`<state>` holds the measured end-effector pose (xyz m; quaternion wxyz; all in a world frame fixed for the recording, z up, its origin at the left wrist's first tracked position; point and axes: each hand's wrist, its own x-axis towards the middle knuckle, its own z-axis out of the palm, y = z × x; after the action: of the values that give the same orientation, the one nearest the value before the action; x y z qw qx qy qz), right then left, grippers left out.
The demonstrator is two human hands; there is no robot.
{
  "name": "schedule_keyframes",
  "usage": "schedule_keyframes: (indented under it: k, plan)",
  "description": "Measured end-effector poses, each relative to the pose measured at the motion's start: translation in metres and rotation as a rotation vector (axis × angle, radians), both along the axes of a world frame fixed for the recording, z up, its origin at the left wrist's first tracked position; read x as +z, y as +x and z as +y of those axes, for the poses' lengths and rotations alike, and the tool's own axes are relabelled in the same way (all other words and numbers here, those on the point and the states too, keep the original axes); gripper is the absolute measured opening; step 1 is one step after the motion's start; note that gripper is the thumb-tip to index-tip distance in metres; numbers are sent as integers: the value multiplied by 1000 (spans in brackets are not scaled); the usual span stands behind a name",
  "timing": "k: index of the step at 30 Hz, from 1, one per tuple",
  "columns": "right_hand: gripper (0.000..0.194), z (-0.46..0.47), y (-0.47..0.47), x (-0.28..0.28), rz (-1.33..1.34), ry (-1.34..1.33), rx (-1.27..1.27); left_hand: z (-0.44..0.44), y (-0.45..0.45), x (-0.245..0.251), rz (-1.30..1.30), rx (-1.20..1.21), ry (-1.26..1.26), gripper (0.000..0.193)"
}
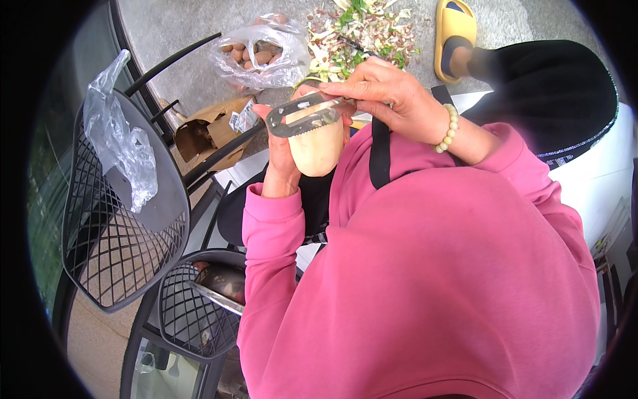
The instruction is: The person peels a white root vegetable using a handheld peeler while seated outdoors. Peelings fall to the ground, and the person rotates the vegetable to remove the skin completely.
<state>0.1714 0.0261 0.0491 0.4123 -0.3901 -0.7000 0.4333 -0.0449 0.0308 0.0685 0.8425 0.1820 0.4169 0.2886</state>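
My left hand holds a pale, peeled vegetable, perhaps a large radish or tuber, with its rounded end towards me. A broad peeler with a slotted, serrated-edged head lies across the vegetable's upper part. My right hand grips the peeler, its index finger stretched along the top; the handle is mostly hidden by the fingers. A strip of greenish peel shows just beyond my left fingers. The far end of the vegetable is covered by the peeler and my hands.
Peelings and scraps litter the floor ahead, a thin dark object among them. Left of them are a clear bag of brown roundish produce and an open cardboard box. A mesh chair bears a crumpled plastic bag; another chair holds a metal vessel.
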Motion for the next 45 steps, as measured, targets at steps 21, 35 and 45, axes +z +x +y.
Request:
schedule_keyframes:
  k: [21,35,45]
  plan:
    - [47,7,10,-34,-27,-409,-288,2,4,8,28,-72,96,97]
    - [44,-1,6,-5,201,-493,-162,4,0,-1,56,-93,177,97]
    - [40,-4,-2,-7,608,-714,-48,-2,0,-12,305,-219,396,97]
